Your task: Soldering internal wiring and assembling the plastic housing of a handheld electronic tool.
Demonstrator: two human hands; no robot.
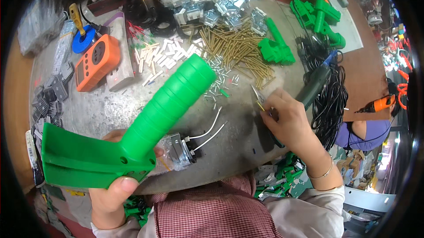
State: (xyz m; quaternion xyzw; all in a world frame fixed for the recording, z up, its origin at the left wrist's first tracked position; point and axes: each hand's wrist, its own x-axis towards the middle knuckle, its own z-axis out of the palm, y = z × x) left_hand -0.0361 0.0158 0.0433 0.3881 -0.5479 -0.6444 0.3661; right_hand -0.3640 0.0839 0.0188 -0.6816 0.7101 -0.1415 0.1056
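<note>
Green plastic handle piece [132, 143] is up in front of me, tilted above the near left part of the surface [234, 138], its ribbed tube pointing away and to the right, its flared shell to the left. My left grip [110, 196] is closed around it, thumb on the near edge and fingers behind. My right grip [285, 112] is well apart from it, pinching a brass-coloured rod [260, 106] between thumb and finger, with the pointed tips of pliers [256, 92] sticking out just beside it. Partly behind my green piece lies a metal unit [176, 150] in clear plastic, two white wires [210, 138] reaching right. Beyond, I have a heap of brass-coloured rods [238, 50], white sleeves [170, 54] beside them, and an orange meter [98, 62] farther left. Black cables [329, 110] lie coiled to my right.
</note>
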